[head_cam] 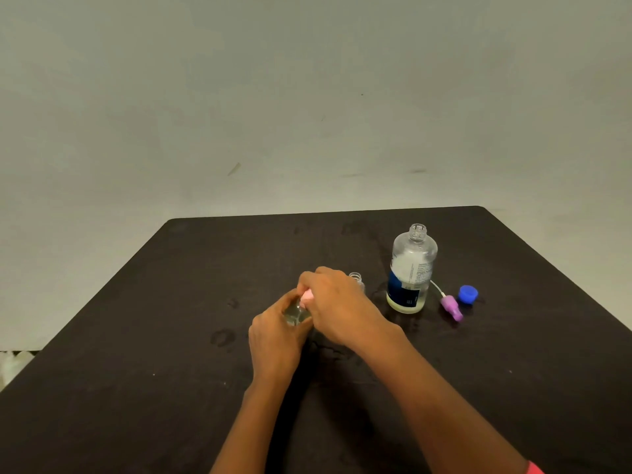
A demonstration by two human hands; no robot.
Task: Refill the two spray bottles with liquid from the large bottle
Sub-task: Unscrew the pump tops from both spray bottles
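table (136,336): dark top with wet-looking blotches near its middle; a pale wall stands behind it.
left hand (273,340): its fingers are curled round the small spray bottle, gripping the body from the left side.
small spray bottle (294,313): clear and standing near the middle of the table, between the two hands (only a sliver of it shows between the fingers).
pink spray top (306,297): at the neck of the small spray bottle, mostly covered by the right hand; how far on it sits cannot be told.
right hand (337,302): its fingers are bent down over the pink spray top and hold it from above.
second small bottle (355,277): upright just behind the right hand, its neck open and its body hidden by the hand.
large bottle (412,268): upright to the right of both hands, uncapped, with a blue and white label and a low band of pale liquid at its base.
purple spray top (452,307): lying on its side on the table just right of the large bottle, its white tube pointing toward that bottle.
blue cap (468,294): on the table close beside the purple spray top, on the far right.
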